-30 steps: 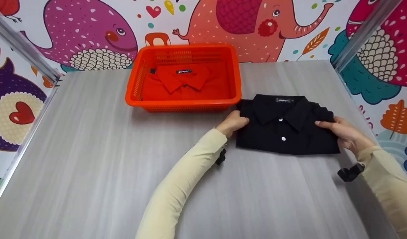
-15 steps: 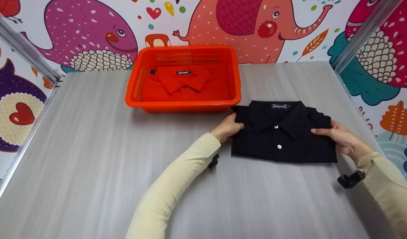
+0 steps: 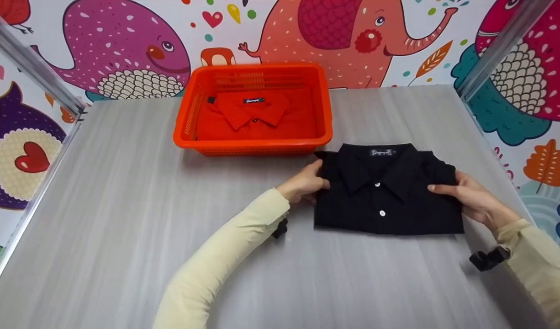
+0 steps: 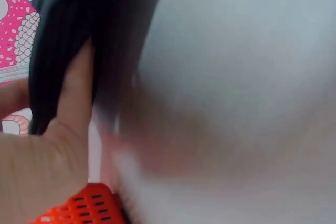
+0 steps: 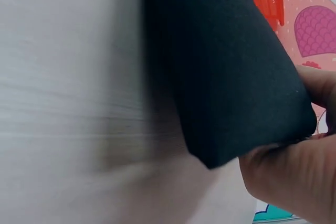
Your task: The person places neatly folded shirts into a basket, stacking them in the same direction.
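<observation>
A folded black collared shirt (image 3: 353, 210) with white buttons lies face up, close over the right part of the table. My left hand (image 3: 303, 183) grips its left side, thumb on top and the other fingers underneath. On the opposite side my right hand (image 3: 478, 198) holds the edge the same way, its thumb over the front. In the left wrist view the black cloth (image 4: 58, 40) sits between the thumb and fingers. The right wrist view shows the shirt's folded corner (image 5: 236, 103) pinched in the right hand (image 5: 294, 177).
An orange plastic basket (image 3: 252, 145) stands at the back of the table, left of the black shirt. Inside it lies a folded red collared shirt (image 3: 257, 125). Walls printed with cartoon animals (image 3: 335, 27) border the grey table (image 3: 124, 205) at the back and sides.
Both hands have brought the black shirt toward the front of the table and slightly left, keeping hold of its sides. The basket and the red shirt have stayed in place.
</observation>
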A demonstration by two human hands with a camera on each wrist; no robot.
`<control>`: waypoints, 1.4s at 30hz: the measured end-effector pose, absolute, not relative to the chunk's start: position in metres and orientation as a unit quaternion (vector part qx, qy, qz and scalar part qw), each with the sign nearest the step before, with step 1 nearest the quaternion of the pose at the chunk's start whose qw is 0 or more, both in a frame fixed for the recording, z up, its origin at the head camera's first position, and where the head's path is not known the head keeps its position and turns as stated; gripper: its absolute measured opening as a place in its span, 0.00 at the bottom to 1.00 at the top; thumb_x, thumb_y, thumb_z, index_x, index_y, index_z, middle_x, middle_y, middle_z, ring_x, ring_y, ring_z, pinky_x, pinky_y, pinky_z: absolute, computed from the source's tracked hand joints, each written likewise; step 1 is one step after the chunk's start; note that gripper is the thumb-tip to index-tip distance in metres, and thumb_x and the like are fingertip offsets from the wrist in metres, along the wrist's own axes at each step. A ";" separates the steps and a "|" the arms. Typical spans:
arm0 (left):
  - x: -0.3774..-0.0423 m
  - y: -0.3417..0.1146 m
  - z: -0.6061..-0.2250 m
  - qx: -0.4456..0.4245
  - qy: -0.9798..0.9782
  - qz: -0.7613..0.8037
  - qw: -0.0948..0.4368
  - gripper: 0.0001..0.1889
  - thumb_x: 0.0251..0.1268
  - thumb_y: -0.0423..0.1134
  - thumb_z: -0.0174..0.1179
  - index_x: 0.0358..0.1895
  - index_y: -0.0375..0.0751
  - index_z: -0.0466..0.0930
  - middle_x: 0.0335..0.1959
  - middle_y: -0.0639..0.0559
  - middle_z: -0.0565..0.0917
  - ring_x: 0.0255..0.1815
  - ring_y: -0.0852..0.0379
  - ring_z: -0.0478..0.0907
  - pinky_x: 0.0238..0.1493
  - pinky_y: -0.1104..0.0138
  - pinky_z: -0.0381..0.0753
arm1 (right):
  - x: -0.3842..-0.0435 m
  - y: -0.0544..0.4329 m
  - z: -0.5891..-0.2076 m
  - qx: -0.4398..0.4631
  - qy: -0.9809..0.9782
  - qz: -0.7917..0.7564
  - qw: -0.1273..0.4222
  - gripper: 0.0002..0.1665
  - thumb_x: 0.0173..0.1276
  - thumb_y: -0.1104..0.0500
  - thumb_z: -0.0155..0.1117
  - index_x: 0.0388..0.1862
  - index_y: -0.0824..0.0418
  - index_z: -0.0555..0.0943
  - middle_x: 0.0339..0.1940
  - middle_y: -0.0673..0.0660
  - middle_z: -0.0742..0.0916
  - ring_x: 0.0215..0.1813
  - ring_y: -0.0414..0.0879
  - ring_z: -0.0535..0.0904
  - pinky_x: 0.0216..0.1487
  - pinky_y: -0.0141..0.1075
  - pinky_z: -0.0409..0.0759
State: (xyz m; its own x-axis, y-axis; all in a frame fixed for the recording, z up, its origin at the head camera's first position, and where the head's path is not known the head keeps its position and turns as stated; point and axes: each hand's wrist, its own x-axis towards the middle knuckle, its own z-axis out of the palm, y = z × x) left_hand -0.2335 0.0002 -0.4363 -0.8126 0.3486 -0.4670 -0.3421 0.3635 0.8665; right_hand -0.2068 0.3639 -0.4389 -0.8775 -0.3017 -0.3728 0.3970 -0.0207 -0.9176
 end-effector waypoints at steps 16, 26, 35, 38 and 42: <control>-0.212 -0.039 -0.421 0.127 0.744 0.581 0.307 0.39 0.58 0.21 0.57 0.73 0.40 0.55 0.62 0.46 0.71 0.55 0.54 0.72 0.47 0.64 0.78 | -0.187 0.354 -0.428 -0.036 0.670 -0.711 0.210 0.26 0.67 0.76 0.56 0.60 0.61 0.63 0.53 0.49 0.82 0.51 0.42 0.80 0.49 0.32 0.79; -0.205 -0.070 -0.416 0.193 0.744 0.570 0.290 0.27 0.56 0.21 0.59 0.61 0.37 0.66 0.39 0.51 0.77 0.36 0.58 0.74 0.35 0.68 0.74 | -0.183 0.342 -0.420 -0.114 0.691 -0.684 0.203 0.26 0.66 0.77 0.55 0.59 0.56 0.72 0.54 0.50 0.83 0.53 0.41 0.79 0.51 0.31 0.78; -0.209 -0.100 -0.387 0.220 0.764 0.546 0.264 0.34 0.59 0.23 0.59 0.70 0.39 0.62 0.50 0.44 0.78 0.47 0.52 0.77 0.40 0.64 0.81 | -0.185 0.316 -0.411 -0.132 0.738 -0.645 0.148 0.21 0.67 0.74 0.58 0.56 0.58 0.76 0.48 0.51 0.86 0.49 0.40 0.81 0.48 0.29 0.78; -0.211 -0.111 -0.380 0.234 0.773 0.541 0.234 0.35 0.59 0.22 0.59 0.71 0.38 0.61 0.52 0.43 0.79 0.48 0.51 0.77 0.43 0.64 0.79 | -0.188 0.304 -0.406 -0.138 0.741 -0.645 0.126 0.22 0.66 0.73 0.60 0.58 0.60 0.75 0.49 0.51 0.85 0.50 0.41 0.81 0.49 0.29 0.78; -0.215 -0.122 -0.374 0.230 0.768 0.557 0.215 0.36 0.60 0.21 0.58 0.72 0.38 0.59 0.56 0.43 0.77 0.50 0.50 0.78 0.47 0.62 0.79 | -0.194 0.290 -0.399 -0.149 0.740 -0.648 0.105 0.26 0.67 0.72 0.61 0.63 0.61 0.71 0.53 0.50 0.84 0.53 0.40 0.80 0.51 0.29 0.77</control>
State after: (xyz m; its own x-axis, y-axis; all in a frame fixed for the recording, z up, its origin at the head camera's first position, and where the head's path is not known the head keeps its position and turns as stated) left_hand -0.2146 -0.1224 -0.3737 -0.8017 0.5931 -0.0742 0.1137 0.2732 0.9552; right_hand -0.1935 0.2901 -0.3994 -0.9337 -0.3562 0.0365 -0.0834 0.1172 -0.9896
